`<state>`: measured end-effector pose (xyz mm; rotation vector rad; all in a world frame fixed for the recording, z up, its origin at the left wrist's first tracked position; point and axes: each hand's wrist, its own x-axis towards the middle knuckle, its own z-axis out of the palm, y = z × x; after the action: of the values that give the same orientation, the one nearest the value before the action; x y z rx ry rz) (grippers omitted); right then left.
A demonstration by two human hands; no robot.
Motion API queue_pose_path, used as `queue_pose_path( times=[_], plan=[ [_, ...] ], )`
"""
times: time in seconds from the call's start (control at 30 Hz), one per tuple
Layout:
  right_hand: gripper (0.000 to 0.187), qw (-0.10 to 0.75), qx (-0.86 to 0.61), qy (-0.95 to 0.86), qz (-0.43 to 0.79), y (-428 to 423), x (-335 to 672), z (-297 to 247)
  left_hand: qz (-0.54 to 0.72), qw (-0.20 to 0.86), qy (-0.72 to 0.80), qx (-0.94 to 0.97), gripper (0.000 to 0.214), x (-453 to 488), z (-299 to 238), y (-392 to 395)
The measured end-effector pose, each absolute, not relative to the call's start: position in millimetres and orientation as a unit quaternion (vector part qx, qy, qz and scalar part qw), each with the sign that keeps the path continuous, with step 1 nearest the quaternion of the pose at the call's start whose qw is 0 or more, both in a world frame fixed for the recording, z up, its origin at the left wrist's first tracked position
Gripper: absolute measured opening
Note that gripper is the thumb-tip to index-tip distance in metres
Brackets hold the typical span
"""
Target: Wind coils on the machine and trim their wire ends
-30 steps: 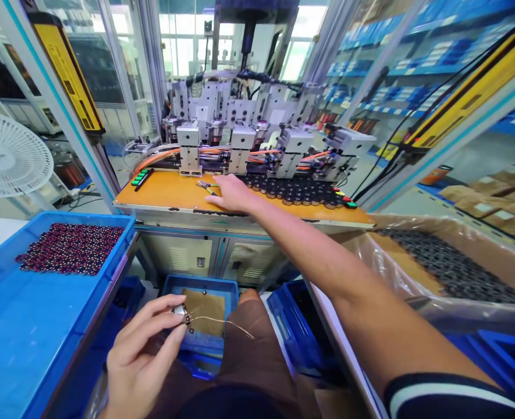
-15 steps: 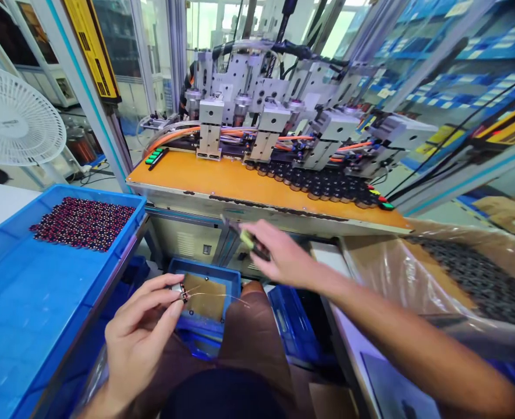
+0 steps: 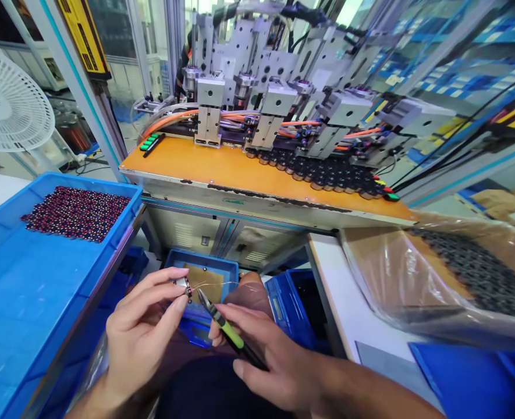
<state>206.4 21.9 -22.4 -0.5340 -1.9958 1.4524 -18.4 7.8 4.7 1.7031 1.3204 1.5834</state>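
Note:
Between the fingertips and thumb of my left hand (image 3: pixel 146 326) is a small round metal part with copper windings (image 3: pixel 183 283). Thin copper wires (image 3: pixel 213 284) trail from it to the right. My right hand (image 3: pixel 270 355) is wrapped round a pair of cutting pliers (image 3: pixel 228 330) with green and black handles. The plier tips point up and left, close to the wires beside the part. Whether the jaws touch a wire I cannot tell. Below and behind both hands lies a blue bin with a cardboard sheet (image 3: pixel 209 273).
A blue tray (image 3: pixel 60 273) with many small wound parts (image 3: pixel 78 212) stands left. Ahead, a machine (image 3: pixel 266 105) rises over an orange worktop (image 3: pixel 187 166) bearing rows of black parts (image 3: pixel 322 171). A plastic-lined box (image 3: pixel 383 273) of dark parts is right. A fan (image 3: pixel 10 102) stands far left.
My right hand has come down and toward me with the pliers, bringing their tips to the wires. My left hand keeps its hold on the wound part. The view has shifted slightly.

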Motion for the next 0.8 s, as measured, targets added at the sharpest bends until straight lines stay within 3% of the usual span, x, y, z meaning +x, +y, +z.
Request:
queue_pose_path(
  times=[0.43,0.67,0.8],
  plan=[
    [0.072,0.367,-0.165,-0.749,0.526,24.9,195.1,-21.4,0.574,0.227,0.476,0.627,0.030,-19.6,3.5,7.0],
    [0.047,0.312,-0.255,-0.729,0.553,25.1,196.6,-20.6,0.568,0.237,0.466,0.635,0.030,-22.7,-0.2,6.3],
    [0.054,0.311,-0.273,-0.687,0.597,22.9,204.1,-20.9,0.565,0.213,0.415,0.681,0.035,-25.9,-4.2,8.3]
  ],
)
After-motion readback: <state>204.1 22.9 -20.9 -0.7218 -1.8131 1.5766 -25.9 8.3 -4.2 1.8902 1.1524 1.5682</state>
